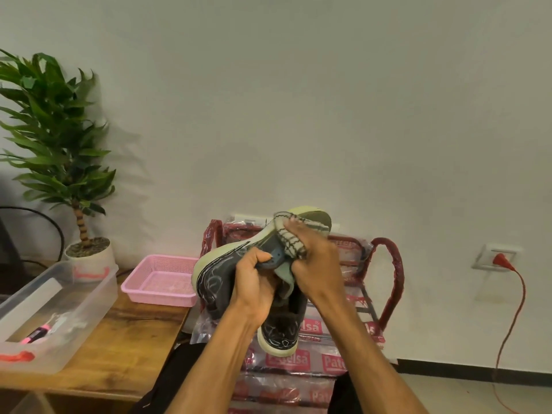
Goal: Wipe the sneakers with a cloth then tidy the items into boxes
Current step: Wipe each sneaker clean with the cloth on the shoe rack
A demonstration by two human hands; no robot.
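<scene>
A dark sneaker [221, 271] with a pale green sole is held up in front of me, sole turned left and up. My left hand [254, 289] grips its collar. My right hand [313, 258] presses a grey striped cloth [291, 237] against the sneaker's upper. A second dark sneaker [280, 333] lies below my hands on a stack of plastic-wrapped red packages [325, 363]. A clear plastic box [89, 297] with red latches stands on the wooden table [125, 354] at the left, and a pink basket [161, 282] sits behind it.
Inside the clear box lie a pink marker [35, 334] and small white items. A potted plant [59, 138] stands at the back left of the table. A red cable [513, 309] hangs from a wall socket at the right.
</scene>
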